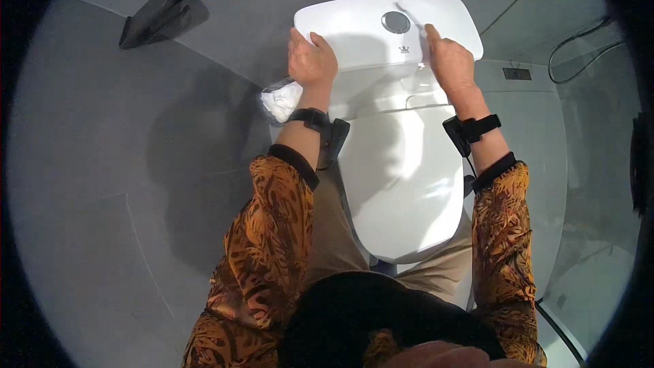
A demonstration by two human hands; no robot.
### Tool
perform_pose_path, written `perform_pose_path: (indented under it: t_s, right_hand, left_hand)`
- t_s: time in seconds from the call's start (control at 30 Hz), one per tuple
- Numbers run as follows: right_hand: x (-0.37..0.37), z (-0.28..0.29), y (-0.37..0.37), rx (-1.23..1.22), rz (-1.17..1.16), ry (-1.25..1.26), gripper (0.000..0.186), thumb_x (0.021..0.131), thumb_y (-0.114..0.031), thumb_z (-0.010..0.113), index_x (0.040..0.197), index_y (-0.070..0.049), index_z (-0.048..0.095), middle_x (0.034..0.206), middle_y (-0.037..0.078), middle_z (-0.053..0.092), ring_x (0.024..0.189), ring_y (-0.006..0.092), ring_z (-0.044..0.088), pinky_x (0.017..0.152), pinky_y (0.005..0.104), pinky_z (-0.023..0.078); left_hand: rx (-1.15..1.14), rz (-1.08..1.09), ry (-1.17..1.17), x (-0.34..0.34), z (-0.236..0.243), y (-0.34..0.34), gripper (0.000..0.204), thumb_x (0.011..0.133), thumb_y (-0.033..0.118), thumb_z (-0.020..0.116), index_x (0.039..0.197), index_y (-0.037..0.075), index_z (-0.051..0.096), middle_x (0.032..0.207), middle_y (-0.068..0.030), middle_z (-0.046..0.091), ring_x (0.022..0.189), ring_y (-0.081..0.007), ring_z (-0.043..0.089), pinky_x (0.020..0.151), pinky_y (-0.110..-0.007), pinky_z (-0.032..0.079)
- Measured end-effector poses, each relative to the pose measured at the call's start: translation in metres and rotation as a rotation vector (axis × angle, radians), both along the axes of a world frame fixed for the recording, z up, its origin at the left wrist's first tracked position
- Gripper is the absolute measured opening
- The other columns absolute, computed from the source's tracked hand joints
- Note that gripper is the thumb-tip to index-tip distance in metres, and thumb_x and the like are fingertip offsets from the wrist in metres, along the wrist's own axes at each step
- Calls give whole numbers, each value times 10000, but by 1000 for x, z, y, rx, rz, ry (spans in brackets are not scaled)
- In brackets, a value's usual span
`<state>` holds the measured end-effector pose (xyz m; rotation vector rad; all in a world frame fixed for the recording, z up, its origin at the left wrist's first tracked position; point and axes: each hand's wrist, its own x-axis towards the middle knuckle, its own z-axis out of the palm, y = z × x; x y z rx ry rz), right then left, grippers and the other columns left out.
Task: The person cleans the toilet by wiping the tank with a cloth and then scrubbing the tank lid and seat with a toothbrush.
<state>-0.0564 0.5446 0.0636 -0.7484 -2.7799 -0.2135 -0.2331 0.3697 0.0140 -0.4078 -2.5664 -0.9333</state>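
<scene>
A white toilet cistern lid (354, 13) with a round push button (396, 22) stretches across the far side, just beyond the lowered toilet lid (409, 177). My right hand (452, 66) is over the right part of the cistern lid, its fingers closed. From its fingertips a thin, pale grey stick-like thing (409, 15) reaches toward the button; its kind is too blurred to tell. My left hand (312, 60) rests at the left front edge of the cistern lid, thumb apart from the fingers, holding nothing visible. Black straps with small boxes are around both wrists.
A clear bag of white tissue-like material (281, 101) is beside the cistern, below my left hand. A dark bin-like container (160, 13) stands at the far left. To the right are a floor drain (517, 74), a hose (579, 44) and a glass panel (599, 163).
</scene>
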Motion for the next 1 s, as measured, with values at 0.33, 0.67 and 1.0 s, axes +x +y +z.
perform_pose_path:
  t_s: [0.33, 0.67, 1.0]
  right_hand:
    - [63, -24, 56, -2, -294, 90, 316, 921, -224, 454, 1230, -171, 499, 756, 189, 639, 661, 359, 629, 563, 466, 502]
    - [71, -15, 21, -54, -245, 74, 289, 917, -189, 482, 1202, -154, 513, 652, 180, 619, 583, 373, 613, 505, 479, 484]
    - [79, -17, -27, -201, -101, 87, 227, 920, -185, 472, 1125, -106, 529, 672, 182, 619, 605, 371, 618, 529, 473, 490]
  left_hand:
    - [5, -2, -49, -5, -7, -1, 457, 899, 303, 459, 1207, -34, 468, 1118, -224, 575, 982, -391, 585, 793, -481, 490]
    - [-34, -17, -180, 3, 6, 6, 485, 888, 284, 470, 1233, -58, 457, 1133, -223, 572, 1023, -366, 576, 835, -453, 487]
    - [-86, -25, -215, 1, 6, 4, 479, 873, 268, 483, 1226, -55, 467, 1100, -209, 587, 999, -352, 586, 825, -437, 494]
